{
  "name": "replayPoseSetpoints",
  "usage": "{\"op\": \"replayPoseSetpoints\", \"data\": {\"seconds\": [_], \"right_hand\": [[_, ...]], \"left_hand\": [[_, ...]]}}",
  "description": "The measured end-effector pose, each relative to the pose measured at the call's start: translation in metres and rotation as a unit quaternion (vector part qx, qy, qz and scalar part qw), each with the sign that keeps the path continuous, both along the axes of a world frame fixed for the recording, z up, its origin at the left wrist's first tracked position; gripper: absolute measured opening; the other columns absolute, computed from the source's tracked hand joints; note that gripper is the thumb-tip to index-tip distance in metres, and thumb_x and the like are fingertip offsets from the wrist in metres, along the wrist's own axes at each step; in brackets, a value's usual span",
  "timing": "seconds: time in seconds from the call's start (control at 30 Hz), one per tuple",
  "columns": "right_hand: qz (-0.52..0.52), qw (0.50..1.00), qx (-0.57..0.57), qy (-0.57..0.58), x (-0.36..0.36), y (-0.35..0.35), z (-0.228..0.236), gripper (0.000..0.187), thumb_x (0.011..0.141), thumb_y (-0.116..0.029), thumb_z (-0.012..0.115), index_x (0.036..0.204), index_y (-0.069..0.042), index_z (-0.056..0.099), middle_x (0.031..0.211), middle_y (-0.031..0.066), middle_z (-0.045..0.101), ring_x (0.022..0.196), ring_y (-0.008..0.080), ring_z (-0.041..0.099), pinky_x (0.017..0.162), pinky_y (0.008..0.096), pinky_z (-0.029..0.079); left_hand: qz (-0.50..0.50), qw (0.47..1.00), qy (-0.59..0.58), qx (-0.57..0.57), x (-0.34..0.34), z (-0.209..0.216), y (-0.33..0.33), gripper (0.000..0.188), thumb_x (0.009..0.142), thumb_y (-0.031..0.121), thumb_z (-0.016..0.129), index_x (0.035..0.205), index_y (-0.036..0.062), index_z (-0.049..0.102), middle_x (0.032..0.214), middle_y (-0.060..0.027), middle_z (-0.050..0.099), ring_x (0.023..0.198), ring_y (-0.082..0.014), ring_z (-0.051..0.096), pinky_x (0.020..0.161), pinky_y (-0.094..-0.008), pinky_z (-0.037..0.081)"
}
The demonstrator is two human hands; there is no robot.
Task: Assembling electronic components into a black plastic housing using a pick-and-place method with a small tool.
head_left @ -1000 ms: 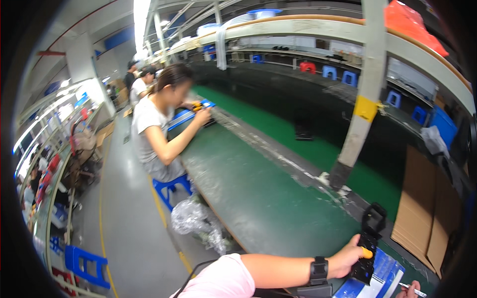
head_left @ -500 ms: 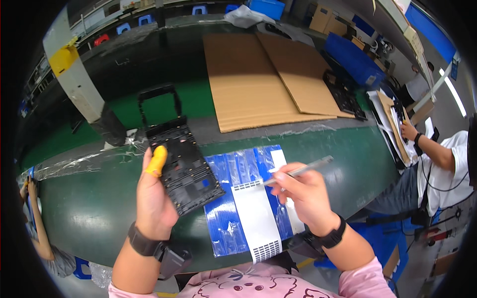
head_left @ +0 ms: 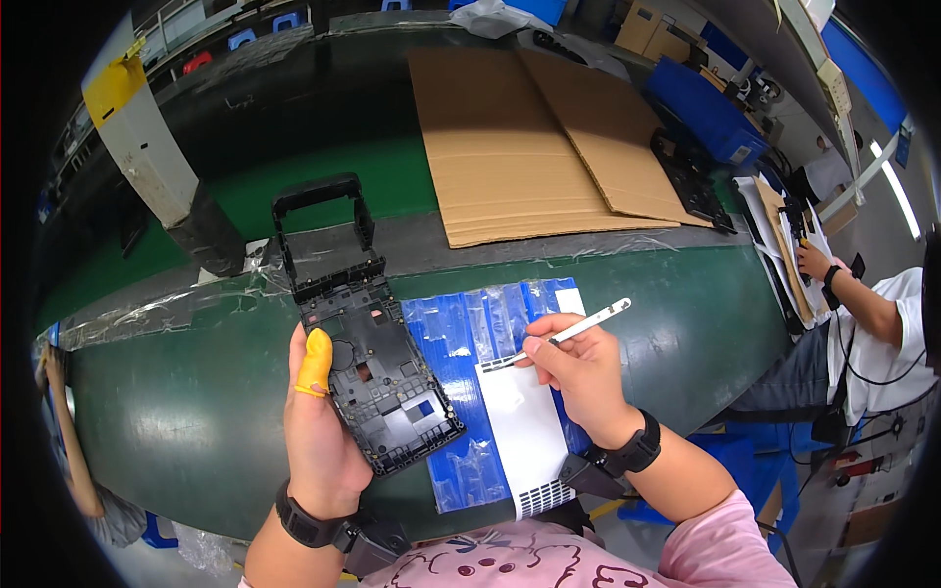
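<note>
My left hand [head_left: 323, 436], a yellow finger cot [head_left: 316, 361] on its thumb, grips a black plastic housing [head_left: 377, 338] by its left side. The housing is tilted, its ribbed inside facing up, with a loop-shaped frame at the far end. In my right hand [head_left: 583, 377] a slim pair of tweezers [head_left: 596, 319] is pinched between thumb and fingers. Their tip is at the upper end of a white sticker sheet [head_left: 526, 421], by its small black stickers; whether it holds one I cannot tell. Under the sheet lies a blue board [head_left: 453, 475] with clear tape over it.
Flat brown cardboard [head_left: 520, 167] lies across the far side of the green table [head_left: 196, 382]. Black plastic parts [head_left: 696, 186] and a blue bin [head_left: 701, 108] are at the far right. A post [head_left: 157, 167] rises at the left. Co-workers sit on both sides, one handling papers [head_left: 779, 245].
The housing has come slightly nearer and to the right, its inside turned more toward me. The tweezers have swung and their tip has moved left onto the sheet's upper end.
</note>
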State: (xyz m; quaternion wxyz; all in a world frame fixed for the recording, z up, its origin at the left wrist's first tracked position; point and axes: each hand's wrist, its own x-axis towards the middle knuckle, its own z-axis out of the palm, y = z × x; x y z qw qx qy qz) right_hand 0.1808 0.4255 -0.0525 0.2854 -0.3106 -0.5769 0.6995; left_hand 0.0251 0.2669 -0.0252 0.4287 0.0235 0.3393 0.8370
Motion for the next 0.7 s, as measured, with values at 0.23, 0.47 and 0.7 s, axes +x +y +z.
{"op": "replayPoseSetpoints", "data": {"seconds": [0.23,0.47,0.7], "right_hand": [[0.002,1.0,-0.005,-0.007,-0.002,0.003,-0.003,0.017,0.08,-0.002,0.061,0.096,0.002,0.058,0.075,0.0068,0.063,0.062,0.0069,0.058,0.05,0.0177,0.041],[0.005,1.0,-0.02,-0.007,0.0,0.006,-0.002,0.016,0.079,0.0,0.061,0.095,0.002,0.058,0.075,0.0076,0.063,0.06,0.0074,0.057,0.049,0.0175,0.04],[0.028,0.996,0.008,0.08,0.005,-0.034,0.051,0.021,0.078,-0.001,0.062,0.099,0.002,0.057,0.077,0.0071,0.063,0.06,0.0054,0.052,0.051,0.0176,0.039]], "left_hand": [[0.05,0.996,0.067,-0.005,0.002,0.007,0.003,0.031,0.093,0.023,0.041,0.122,0.0117,0.039,0.115,-0.0083,0.052,0.099,-0.0204,0.056,0.083,-0.0365,0.049],[0.042,0.998,0.055,0.01,0.004,0.003,0.004,0.031,0.092,0.025,0.043,0.12,0.0116,0.041,0.114,-0.0078,0.054,0.1,-0.021,0.055,0.085,-0.0366,0.047],[-0.032,0.999,-0.004,0.014,0.012,0.002,0.003,0.029,0.094,0.015,0.038,0.122,0.0105,0.038,0.113,-0.0094,0.053,0.098,-0.0203,0.057,0.081,-0.0357,0.05]]}}
